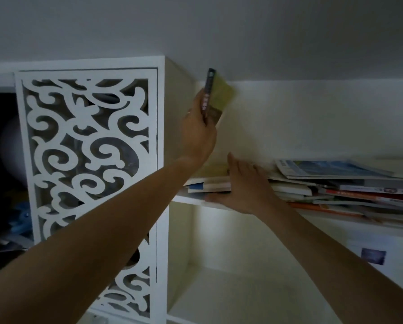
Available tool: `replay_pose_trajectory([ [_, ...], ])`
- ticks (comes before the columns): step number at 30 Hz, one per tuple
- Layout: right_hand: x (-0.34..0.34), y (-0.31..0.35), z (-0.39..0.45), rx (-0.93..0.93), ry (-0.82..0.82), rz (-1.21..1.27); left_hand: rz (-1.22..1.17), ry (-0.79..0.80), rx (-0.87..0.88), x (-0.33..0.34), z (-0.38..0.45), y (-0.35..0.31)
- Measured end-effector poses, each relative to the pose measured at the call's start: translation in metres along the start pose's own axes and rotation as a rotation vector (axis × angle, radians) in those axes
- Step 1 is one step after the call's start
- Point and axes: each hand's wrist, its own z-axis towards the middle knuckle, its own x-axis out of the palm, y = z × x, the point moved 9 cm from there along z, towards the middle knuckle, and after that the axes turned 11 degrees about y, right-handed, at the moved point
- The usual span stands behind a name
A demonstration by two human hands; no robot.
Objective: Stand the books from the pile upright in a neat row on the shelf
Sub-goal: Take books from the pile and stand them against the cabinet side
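Gripping a dark-spined book (pixel 209 94) by its lower end, our left hand (pixel 199 134) holds it upright, fingers curled round the spine and thumb side toward us. We hold it close beside the white side wall (pixel 176 127) at the left end of the shelf; its yellowish cover faces right. Just below and to the right of that grip, our right hand (pixel 241 183) lies flat against the left end of the pile of books (pixel 331 185), fingers straight and spread, thumb under the shelf board (pixel 188 199). We cannot tell whether it bears any weight. From that hand the pile runs rightward, lying flat and untidy, a blue-covered magazine (pixel 326 168) on top. Left of our raised hand hangs a white fretwork door (pixel 88 146). Below the board lies another white compartment (pixel 230 277).
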Motion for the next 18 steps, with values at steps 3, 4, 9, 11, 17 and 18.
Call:
replay_pose_trajectory([
  [3, 0.003, 0.013, 0.005, -0.037, -0.003, -0.19, 0.058, 0.115, 0.125, 0.001, 0.003, 0.001],
  [4, 0.002, 0.02, 0.009, -0.076, -0.016, -0.192, 0.045, 0.115, 0.111, 0.0, -0.001, 0.006],
  [9, 0.008, 0.032, 0.027, -0.098, 0.09, -0.18, 0.145, 0.001, 0.026, 0.008, -0.024, 0.037],
  [11, 0.006, 0.03, 0.027, -0.108, 0.04, -0.188, 0.183, -0.083, -0.062, 0.005, -0.02, 0.049],
  [17, -0.004, 0.017, 0.016, -0.152, -0.135, -0.137, 0.262, -0.163, -0.202, -0.014, -0.012, 0.06],
  [18, -0.006, 0.017, 0.015, -0.152, -0.135, -0.132, 0.288, -0.135, -0.167, -0.013, -0.014, 0.06],
])
